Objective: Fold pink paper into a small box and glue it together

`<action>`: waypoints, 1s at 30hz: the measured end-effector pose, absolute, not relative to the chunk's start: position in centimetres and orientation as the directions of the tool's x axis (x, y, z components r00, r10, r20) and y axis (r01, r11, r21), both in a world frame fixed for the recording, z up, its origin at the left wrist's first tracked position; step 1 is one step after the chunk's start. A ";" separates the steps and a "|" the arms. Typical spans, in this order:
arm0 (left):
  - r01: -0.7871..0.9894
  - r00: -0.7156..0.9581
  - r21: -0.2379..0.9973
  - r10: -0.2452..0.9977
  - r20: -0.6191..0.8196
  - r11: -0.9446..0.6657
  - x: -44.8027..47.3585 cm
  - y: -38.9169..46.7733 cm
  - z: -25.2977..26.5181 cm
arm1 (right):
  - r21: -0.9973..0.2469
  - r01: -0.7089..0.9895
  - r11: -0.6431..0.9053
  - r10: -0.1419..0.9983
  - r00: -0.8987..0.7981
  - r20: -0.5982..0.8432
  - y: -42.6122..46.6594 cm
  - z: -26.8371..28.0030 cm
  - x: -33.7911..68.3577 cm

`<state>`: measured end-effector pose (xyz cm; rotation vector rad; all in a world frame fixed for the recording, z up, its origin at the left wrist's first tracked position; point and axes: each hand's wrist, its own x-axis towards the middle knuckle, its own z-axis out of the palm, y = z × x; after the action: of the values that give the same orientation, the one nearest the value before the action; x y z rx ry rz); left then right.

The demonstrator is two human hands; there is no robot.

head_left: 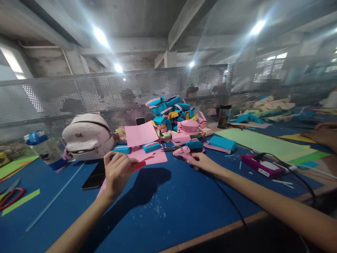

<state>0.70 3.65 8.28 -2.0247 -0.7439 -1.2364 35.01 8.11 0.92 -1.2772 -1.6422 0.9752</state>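
My right hand (201,161) is wrapped round the handle of a small pink hot glue gun (183,151), its nozzle pointing left just above the blue table mat. My left hand (117,172) is closed, with fingers bent over a piece of pink paper (137,166) that shows on both sides of the hand. Behind it lie pink paper sheets (140,134) and a blue folded paper box (152,147). A black phone (94,175) rests on the mat beside my left wrist. Scissors (172,148) lie partly covered beyond the glue gun.
A heap of blue, pink and yellow paper pieces (171,112) stands at the back. On the left are a white backpack (88,137), a bottle (47,151) and red-handled scissors (13,196). A purple power bank (262,166) with a cable, green sheets (265,144) and another person's hand (322,135) are on the right.
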 end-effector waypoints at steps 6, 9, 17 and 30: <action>0.739 0.384 -0.204 0.154 0.910 -0.642 0.8 3.7 8.0 | -0.919 0.251 0.304 0.952 -0.124 0.281 4.9 3.6 33.5; 0.741 0.378 -0.188 0.170 0.910 -0.645 0.9 3.7 7.8 | -0.928 0.019 0.372 0.895 -0.273 0.353 2.4 5.0 31.9; 0.731 0.387 -0.197 0.159 0.908 -0.654 1.1 3.4 7.7 | -0.925 -0.067 0.374 0.827 -0.428 0.365 0.6 5.5 29.0; 0.727 0.350 -0.134 0.196 0.916 -0.673 1.0 3.2 7.7 | -0.931 -0.159 0.328 0.806 -0.467 0.364 1.9 4.9 27.8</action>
<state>1.05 3.16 7.66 -2.0849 -0.8018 -1.3069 27.77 1.86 4.94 -0.5902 -1.6628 1.3007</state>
